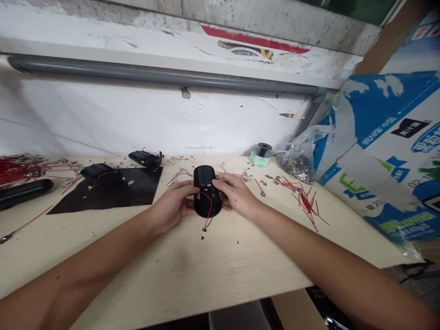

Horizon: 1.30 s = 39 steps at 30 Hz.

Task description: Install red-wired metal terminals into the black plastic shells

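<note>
Between my two hands is a black plastic housing (205, 176), rounded at its near end, held just over the table. Small metal contacts show across its middle. A red and a black wire run out of it to a small connector (203, 232) hanging over its near edge. My left hand (177, 201) grips the housing's left side, thumb on top near the contacts. On the right side, my right hand (235, 191) holds it too, its thumb by a contact and its other fingers partly hidden behind the housing.
Similar black housings (101, 174) lie at the left, one on a black sheet (137, 190). A pile of red wires (20, 169) is at far left, more cut red wires (307, 204) at right. A tape roll (260, 156), a plastic bag of metal parts (297, 165) and a blue-white carton (381, 156) stand at the back right.
</note>
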Each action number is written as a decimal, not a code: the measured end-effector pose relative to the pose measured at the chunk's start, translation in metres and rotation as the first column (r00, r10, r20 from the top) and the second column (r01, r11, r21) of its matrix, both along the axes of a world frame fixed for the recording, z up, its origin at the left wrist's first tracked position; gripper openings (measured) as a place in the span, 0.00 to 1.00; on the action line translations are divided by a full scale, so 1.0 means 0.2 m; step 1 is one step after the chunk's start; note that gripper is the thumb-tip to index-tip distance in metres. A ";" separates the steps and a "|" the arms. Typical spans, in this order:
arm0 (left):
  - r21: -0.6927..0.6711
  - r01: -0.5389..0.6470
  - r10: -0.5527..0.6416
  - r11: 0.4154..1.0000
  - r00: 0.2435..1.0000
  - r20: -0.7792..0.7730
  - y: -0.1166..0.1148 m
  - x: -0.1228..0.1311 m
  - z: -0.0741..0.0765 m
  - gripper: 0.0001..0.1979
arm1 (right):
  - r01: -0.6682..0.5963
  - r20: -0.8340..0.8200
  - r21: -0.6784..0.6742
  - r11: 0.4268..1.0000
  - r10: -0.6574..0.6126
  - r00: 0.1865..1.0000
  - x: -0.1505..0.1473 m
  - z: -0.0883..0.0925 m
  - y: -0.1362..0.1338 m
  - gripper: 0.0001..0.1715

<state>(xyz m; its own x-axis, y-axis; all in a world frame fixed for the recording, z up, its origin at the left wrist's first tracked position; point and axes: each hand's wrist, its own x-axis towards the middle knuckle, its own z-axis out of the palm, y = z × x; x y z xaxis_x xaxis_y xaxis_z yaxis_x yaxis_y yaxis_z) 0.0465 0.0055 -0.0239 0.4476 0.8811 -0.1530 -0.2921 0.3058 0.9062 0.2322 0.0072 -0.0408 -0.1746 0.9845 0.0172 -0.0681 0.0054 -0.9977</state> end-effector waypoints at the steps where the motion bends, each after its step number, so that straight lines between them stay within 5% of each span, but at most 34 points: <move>1: -0.009 -0.002 0.002 1.000 1.000 -0.006 0.00 0.00 0.00 0.03 | -0.031 0.004 0.002 1.000 0.031 1.000 0.00 0.00 0.00 0.18; 20: -0.056 0.053 -0.052 0.997 0.998 0.031 0.01 -0.02 0.00 0.02 | -0.027 0.121 0.171 0.985 0.006 0.993 -0.01 0.02 -0.02 0.16; 27: -0.048 0.053 -0.052 0.997 0.998 0.034 0.00 -0.02 0.00 0.09 | 0.258 -0.039 0.206 0.944 -0.255 0.966 0.03 0.03 0.01 0.10; 39: -0.017 0.035 -0.035 0.999 0.999 0.016 0.00 0.00 -0.01 0.10 | 0.154 -0.040 0.276 0.949 -0.149 0.988 -0.01 0.05 -0.02 0.17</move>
<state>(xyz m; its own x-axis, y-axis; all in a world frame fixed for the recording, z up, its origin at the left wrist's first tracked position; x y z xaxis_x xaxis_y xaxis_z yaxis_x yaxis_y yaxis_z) 0.0455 0.0054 -0.0257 0.4806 0.8621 -0.1608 -0.2947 0.3314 0.8963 0.2307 0.0023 -0.0300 -0.0209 0.9552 0.2953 -0.0630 0.2935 -0.9539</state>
